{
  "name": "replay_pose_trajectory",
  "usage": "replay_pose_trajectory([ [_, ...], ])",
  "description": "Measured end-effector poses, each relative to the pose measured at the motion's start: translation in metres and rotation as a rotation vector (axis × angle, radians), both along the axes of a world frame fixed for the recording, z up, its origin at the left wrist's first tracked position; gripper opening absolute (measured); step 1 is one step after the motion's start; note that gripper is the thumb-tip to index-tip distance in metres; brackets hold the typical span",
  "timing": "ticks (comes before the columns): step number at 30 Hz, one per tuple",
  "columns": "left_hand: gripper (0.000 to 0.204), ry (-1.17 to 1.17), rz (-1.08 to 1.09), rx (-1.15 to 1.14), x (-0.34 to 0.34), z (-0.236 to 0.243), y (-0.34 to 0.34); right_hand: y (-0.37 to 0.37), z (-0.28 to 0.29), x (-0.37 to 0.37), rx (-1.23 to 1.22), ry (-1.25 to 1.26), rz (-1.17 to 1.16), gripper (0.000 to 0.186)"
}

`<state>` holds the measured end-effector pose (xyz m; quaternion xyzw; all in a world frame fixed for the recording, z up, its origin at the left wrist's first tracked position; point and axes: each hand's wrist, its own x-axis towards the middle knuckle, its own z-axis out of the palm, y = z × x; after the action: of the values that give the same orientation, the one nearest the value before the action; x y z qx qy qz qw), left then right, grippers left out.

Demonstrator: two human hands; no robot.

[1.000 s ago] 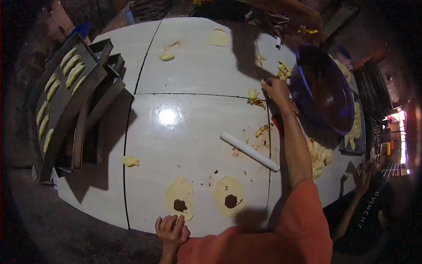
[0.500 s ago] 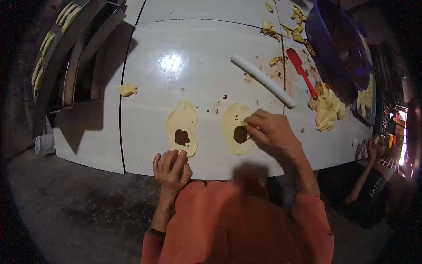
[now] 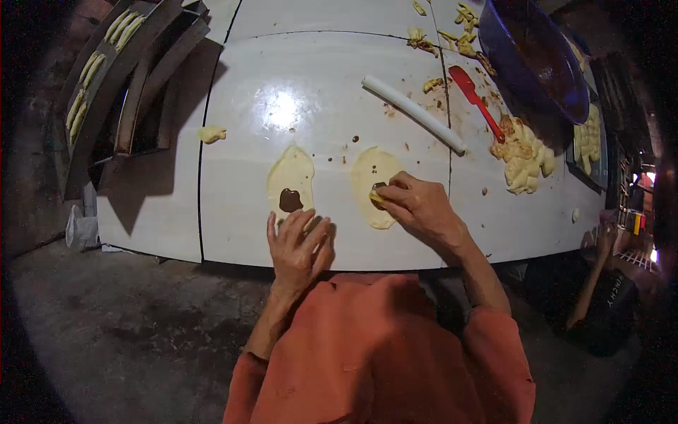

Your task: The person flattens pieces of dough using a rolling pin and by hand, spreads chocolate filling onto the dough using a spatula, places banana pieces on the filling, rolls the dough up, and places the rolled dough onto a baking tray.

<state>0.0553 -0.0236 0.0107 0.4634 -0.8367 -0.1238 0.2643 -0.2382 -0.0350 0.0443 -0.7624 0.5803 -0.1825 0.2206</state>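
Observation:
Two flat ovals of pale dough lie side by side on the table, each with a dark brown, glossy blob of filling on it. At the lower end of the left dough oval (image 3: 291, 169), my left hand (image 3: 299, 244) rests with its fingers spread, just below the filling (image 3: 290, 201). Over the right dough oval (image 3: 364, 169), my right hand (image 3: 417, 201) pinches a small yellow piece (image 3: 376, 196) against the brown filling there. My fingers partly cover that filling, and the piece's exact kind is hard to make out.
Beyond the ovals lie a white rolling pin (image 3: 413, 113), a red spatula (image 3: 477, 102) and a dough lump (image 3: 526, 159). A blue basin (image 3: 537, 63) stands at the far right, near yellow scraps (image 3: 466, 44). Metal trays (image 3: 134, 92) stand left; another person's arm (image 3: 590, 283) shows right.
The view has shifted slightly. My left hand has moved up onto the left oval's lower end, its fingers wider apart. My right hand has brought the yellow piece onto the right filling.

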Motion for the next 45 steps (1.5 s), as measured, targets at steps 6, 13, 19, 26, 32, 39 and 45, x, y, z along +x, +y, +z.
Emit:
replay_pose_trajectory([
  [6, 0.033, 0.017, -0.120, -0.039, -0.044, 0.007, -0.005, 0.009, 0.002, -0.017, 0.033, 0.029, 0.087, 0.029],
  [13, 0.028, 0.008, -0.240, 0.037, -0.061, 0.000, -0.002, 0.027, 0.017, -0.023, 0.116, -0.091, 0.007, 0.024],
  [19, 0.027, 0.046, -0.282, 0.008, -0.076, -0.007, -0.010, 0.035, -0.009, -0.021, -0.031, 0.011, 0.092, 0.021],
  [26, 0.019, 0.283, -0.047, 0.171, -0.078, 0.006, -0.029, 0.029, -0.002, -0.026, 0.381, -0.477, -0.395, 0.017],
  [32, 0.025, 0.060, 0.050, 0.134, -0.084, 0.000, -0.036, 0.015, -0.020, -0.023, 0.096, -0.070, -0.283, 0.022],
  [39, 0.036, -0.001, -0.130, 0.091, -0.082, 0.017, -0.039, 0.012, 0.000, -0.018, -0.006, -0.077, -0.085, 0.027],
  [45, 0.017, 0.092, -0.165, 0.134, -0.088, 0.024, -0.051, -0.006, 0.005, -0.019, 0.143, -0.131, -0.009, 0.024],
])
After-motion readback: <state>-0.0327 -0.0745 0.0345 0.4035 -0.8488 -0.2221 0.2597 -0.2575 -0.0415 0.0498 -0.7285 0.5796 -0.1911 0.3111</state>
